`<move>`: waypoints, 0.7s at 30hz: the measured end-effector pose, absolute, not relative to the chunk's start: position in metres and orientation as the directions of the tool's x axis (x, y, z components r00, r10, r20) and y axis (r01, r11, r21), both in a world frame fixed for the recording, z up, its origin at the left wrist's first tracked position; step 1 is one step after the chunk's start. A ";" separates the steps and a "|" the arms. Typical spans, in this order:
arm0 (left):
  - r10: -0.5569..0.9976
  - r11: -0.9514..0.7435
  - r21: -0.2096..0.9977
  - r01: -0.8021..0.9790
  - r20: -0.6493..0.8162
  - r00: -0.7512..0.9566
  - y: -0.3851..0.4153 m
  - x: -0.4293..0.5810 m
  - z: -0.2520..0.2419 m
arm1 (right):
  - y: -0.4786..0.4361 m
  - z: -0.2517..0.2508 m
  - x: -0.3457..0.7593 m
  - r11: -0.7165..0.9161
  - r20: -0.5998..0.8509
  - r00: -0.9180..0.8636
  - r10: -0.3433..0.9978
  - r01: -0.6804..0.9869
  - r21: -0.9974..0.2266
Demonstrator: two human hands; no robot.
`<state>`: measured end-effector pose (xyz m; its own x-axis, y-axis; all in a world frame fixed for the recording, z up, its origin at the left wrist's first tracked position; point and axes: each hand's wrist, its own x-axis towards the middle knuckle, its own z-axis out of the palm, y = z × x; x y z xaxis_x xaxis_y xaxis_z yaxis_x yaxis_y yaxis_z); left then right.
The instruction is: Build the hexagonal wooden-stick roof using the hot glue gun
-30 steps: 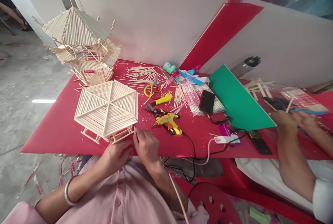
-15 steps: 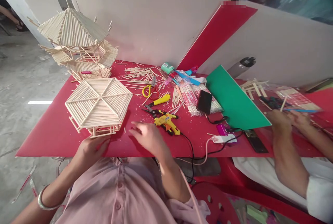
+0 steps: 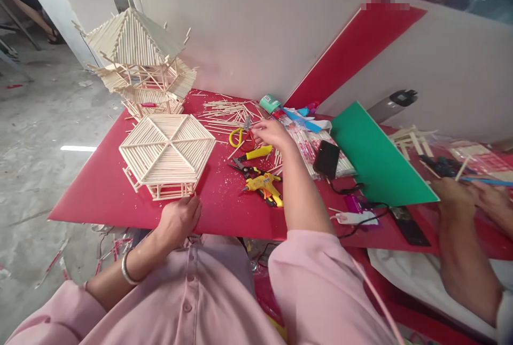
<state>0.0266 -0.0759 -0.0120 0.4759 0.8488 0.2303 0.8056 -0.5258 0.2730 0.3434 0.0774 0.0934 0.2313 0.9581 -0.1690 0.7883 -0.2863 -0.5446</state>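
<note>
A hexagonal platform built of thin wooden sticks (image 3: pixel 168 147), with low railings below its edge, sits on the red table. My left hand (image 3: pixel 180 219) is at the table's front edge just before it, fingers curled together; whatever they may hold is hidden. My right hand (image 3: pixel 272 134) reaches over the tools, fingers stretched to the left and apart, beside the red-and-yellow-handled scissors (image 3: pixel 236 138). Loose sticks (image 3: pixel 226 115) lie behind that hand. Below it are a yellow-handled cutter (image 3: pixel 256 153) and a yellow glue gun (image 3: pixel 262 183) lying over black-and-yellow pliers.
A tall stick pavilion (image 3: pixel 132 40) stands at the back left. Bagged sticks (image 3: pixel 306 144), a phone (image 3: pixel 326 158) and a green board (image 3: pixel 380 163) are to the right. Farther right, a co-worker's hands (image 3: pixel 457 195) work among sticks. Cables cross the table's front right.
My right hand has moved from beside the platform, up and right, to the scissors and loose sticks. My left hand has drawn back from under the platform's front and curled. The view has shifted.
</note>
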 end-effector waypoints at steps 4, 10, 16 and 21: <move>0.943 -0.333 0.193 0.923 0.067 0.326 -0.070 0.035 -0.011 | 0.123 0.078 0.323 -0.283 -0.153 0.243 0.958 0.892 -0.353; 0.957 -0.287 0.227 0.931 0.035 0.287 -0.074 0.042 -0.018 | 0.149 0.057 0.307 -0.367 -0.307 0.297 0.904 0.908 -0.203; 0.933 -0.339 0.288 0.896 0.222 0.282 -0.079 0.032 -0.030 | 0.152 0.039 0.315 -0.443 -0.336 0.338 0.879 0.838 -0.317; 0.847 -0.460 0.349 0.817 0.448 0.285 -0.085 0.015 -0.032 | 0.153 0.038 0.335 -0.441 -0.209 0.388 0.898 0.795 -0.416</move>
